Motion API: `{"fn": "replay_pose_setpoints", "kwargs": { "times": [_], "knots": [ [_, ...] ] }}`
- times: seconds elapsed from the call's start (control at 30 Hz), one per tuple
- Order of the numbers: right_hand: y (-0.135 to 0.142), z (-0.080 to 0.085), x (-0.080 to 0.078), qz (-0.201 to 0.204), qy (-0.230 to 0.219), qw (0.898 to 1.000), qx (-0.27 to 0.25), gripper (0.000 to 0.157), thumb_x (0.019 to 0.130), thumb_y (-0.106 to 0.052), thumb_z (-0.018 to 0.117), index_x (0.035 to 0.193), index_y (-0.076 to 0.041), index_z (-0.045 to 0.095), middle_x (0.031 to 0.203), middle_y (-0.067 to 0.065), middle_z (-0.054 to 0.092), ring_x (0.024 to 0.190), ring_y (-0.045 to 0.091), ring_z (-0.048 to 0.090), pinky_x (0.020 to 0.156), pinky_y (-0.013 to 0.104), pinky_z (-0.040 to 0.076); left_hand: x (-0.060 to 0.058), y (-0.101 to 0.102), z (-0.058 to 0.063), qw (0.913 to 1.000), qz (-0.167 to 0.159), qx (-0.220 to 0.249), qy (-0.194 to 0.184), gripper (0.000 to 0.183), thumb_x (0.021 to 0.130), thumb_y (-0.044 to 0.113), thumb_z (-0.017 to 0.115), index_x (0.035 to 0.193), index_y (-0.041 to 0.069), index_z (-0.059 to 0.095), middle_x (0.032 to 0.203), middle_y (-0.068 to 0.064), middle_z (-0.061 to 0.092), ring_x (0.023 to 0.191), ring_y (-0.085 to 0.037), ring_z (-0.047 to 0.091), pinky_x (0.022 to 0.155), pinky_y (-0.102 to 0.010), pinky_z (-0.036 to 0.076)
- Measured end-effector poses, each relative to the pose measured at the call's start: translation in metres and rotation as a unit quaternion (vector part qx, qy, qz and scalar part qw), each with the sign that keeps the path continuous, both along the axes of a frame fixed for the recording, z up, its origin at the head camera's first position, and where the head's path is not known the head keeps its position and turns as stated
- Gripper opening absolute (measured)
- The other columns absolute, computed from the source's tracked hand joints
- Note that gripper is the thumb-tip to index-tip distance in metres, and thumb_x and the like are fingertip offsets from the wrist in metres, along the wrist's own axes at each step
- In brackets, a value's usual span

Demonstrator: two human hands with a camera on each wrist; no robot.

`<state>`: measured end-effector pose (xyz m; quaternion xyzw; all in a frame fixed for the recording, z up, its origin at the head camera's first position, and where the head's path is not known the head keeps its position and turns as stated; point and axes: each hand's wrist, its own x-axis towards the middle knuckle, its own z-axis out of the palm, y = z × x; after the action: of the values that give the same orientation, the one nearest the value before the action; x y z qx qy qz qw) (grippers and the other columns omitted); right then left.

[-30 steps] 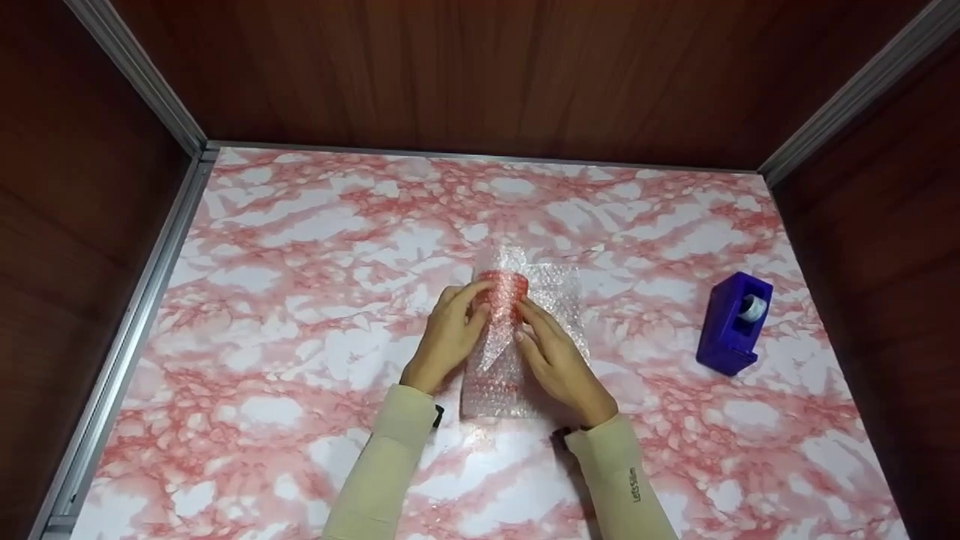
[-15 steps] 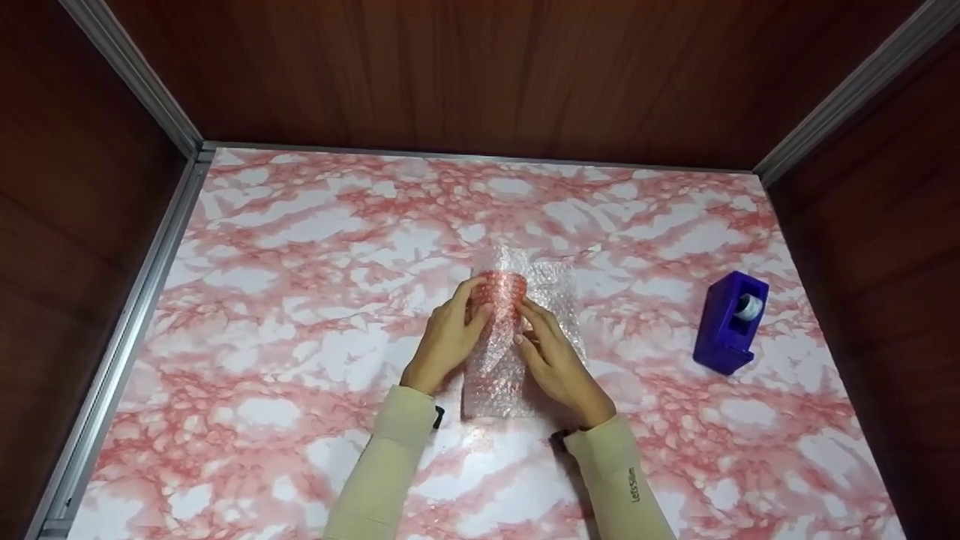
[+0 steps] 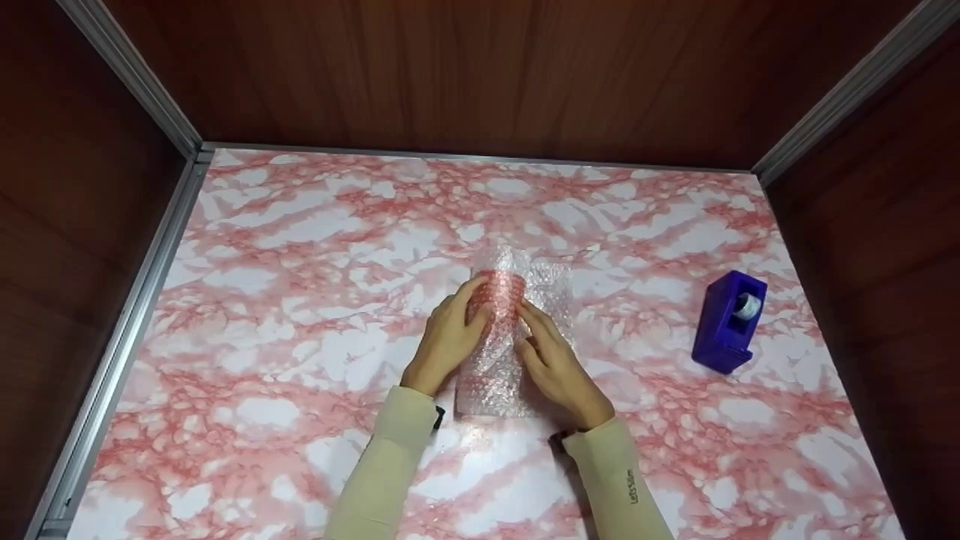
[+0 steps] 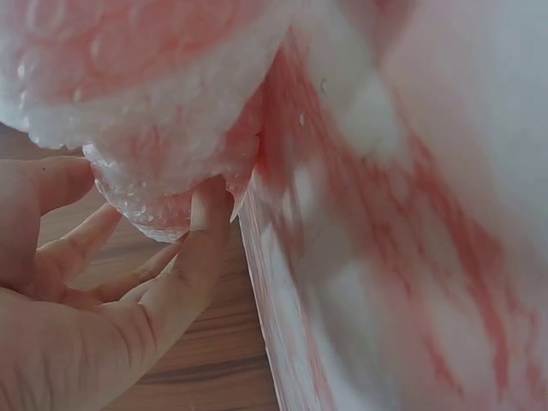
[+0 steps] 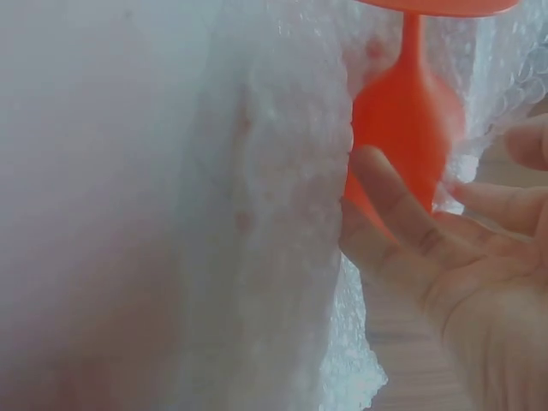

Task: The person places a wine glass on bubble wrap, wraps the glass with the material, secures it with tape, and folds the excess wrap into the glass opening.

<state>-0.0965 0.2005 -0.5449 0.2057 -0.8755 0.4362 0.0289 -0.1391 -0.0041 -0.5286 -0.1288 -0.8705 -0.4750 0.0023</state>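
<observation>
Worktop (image 3: 300, 420) pink/wht | L hand (image 3: 448, 334): fingers curled rnd bubble wrap (image 3: 551, 289) w/ orange goblet (image 5: 402, 120) | R hand (image 3: 556, 367): fingers ~straight, touching goblet

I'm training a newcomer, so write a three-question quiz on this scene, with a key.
1. What colour is the cup in the bubble wrap: a) green, b) orange-red, c) black?
2. Which hand is nearer the tape dispenser?
3. True or false: the tape dispenser touches the bubble wrap.

Key: 1. b; 2. the right hand; 3. false, bare table lies between them.
</observation>
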Motion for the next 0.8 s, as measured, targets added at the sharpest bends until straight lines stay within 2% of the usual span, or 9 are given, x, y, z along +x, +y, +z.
{"fn": "replay_pose_setpoints", "kwargs": {
  "times": [0.13, 0.27, 0.37, 0.43, 0.53, 0.63, 0.73, 0.8],
  "knots": [
    [0.0, -0.001, -0.0012, 0.003, 0.003, 1.0, -0.001, 0.053, 0.104, -0.007, 0.049, 0.155, -0.004, 0.034, 0.159, 0.012, 0.031, 0.139, 0.026, 0.038, 0.102, 0.043, 0.044, 0.0002, 0.0006, 0.0009, 1.0, 0.003, -0.003, 0.007, 0.05, 0.102, 0.026, 0.059, 0.15, 0.021, 0.048, 0.134, -0.015, 0.059, 0.12, -0.032, 0.056, 0.099, -0.05, 0.044],
    [-0.0001, -0.0011, -0.0006, -0.001, -0.004, 1.0, -0.005, 0.053, 0.105, -0.009, 0.048, 0.156, -0.006, 0.033, 0.16, 0.011, 0.03, 0.139, 0.027, 0.038, 0.104, 0.043, 0.043, 0.0015, 0.0008, 0.0018, 1.0, 0.004, -0.003, 0.003, 0.049, 0.103, 0.025, 0.056, 0.151, 0.022, 0.047, 0.116, -0.015, 0.065, 0.103, -0.029, 0.061, 0.086, -0.048, 0.049],
    [-0.0004, -0.0011, 0.0012, -0.007, -0.014, 1.0, -0.007, 0.053, 0.106, -0.012, 0.048, 0.157, -0.008, 0.033, 0.161, 0.01, 0.029, 0.142, 0.028, 0.035, 0.105, 0.044, 0.041, 0.0029, 0.0003, 0.0022, 1.0, 0.001, -0.007, 0.0, 0.05, 0.102, 0.018, 0.053, 0.152, 0.023, 0.046, 0.114, -0.016, 0.066, 0.096, -0.028, 0.062, 0.081, -0.047, 0.05],
    [-0.0006, -0.0009, 0.0023, -0.01, -0.02, 1.0, -0.008, 0.054, 0.106, -0.012, 0.048, 0.157, -0.009, 0.032, 0.161, 0.009, 0.029, 0.142, 0.029, 0.035, 0.105, 0.045, 0.041, 0.0032, 0.0, 0.002, 0.9999, -0.002, -0.012, 0.0, 0.053, 0.1, 0.014, 0.054, 0.152, 0.023, 0.046, 0.12, -0.017, 0.065, 0.099, -0.028, 0.062, 0.083, -0.047, 0.05],
    [-0.0006, -0.0004, 0.0031, -0.013, -0.03, 0.999, -0.005, 0.054, 0.106, -0.015, 0.048, 0.158, -0.012, 0.031, 0.161, 0.007, 0.029, 0.131, 0.028, 0.049, 0.101, 0.043, 0.046, 0.0029, -0.0003, 0.0018, 0.9999, -0.004, -0.015, 0.001, 0.054, 0.099, 0.012, 0.055, 0.151, 0.023, 0.047, 0.124, -0.018, 0.063, 0.106, -0.03, 0.061, 0.087, -0.048, 0.05],
    [0.0005, 0.0008, 0.0029, -0.012, -0.043, 0.999, -0.007, 0.057, 0.106, -0.018, 0.05, 0.159, -0.015, 0.029, 0.16, 0.006, 0.031, 0.11, 0.022, 0.062, 0.091, 0.041, 0.051, 0.0022, 0.0003, 0.0021, 0.9999, -0.009, -0.014, 0.002, 0.053, 0.099, 0.013, 0.057, 0.151, 0.023, 0.047, 0.126, -0.019, 0.061, 0.111, -0.031, 0.059, 0.09, -0.049, 0.049],
    [0.0022, 0.002, 0.0028, -0.008, -0.06, 0.998, -0.011, 0.061, 0.105, -0.021, 0.053, 0.16, -0.018, 0.025, 0.154, 0.01, 0.038, 0.095, 0.016, 0.066, 0.083, 0.04, 0.054, 0.0019, 0.0012, 0.0028, 0.9998, -0.017, -0.009, 0.008, 0.052, 0.1, 0.014, 0.057, 0.151, 0.022, 0.048, 0.129, -0.018, 0.059, 0.114, -0.031, 0.057, 0.092, -0.048, 0.048],
    [0.003, 0.0028, 0.0024, -0.003, -0.059, 0.998, -0.005, 0.063, 0.105, -0.02, 0.053, 0.161, -0.019, 0.023, 0.153, 0.011, 0.038, 0.091, 0.013, 0.066, 0.083, 0.041, 0.053, 0.0018, 0.0015, 0.0034, 0.9996, -0.025, -0.006, 0.012, 0.051, 0.1, 0.014, 0.057, 0.151, 0.02, 0.048, 0.122, -0.017, 0.061, 0.112, -0.03, 0.056, 0.091, -0.047, 0.047]
  ]
}}
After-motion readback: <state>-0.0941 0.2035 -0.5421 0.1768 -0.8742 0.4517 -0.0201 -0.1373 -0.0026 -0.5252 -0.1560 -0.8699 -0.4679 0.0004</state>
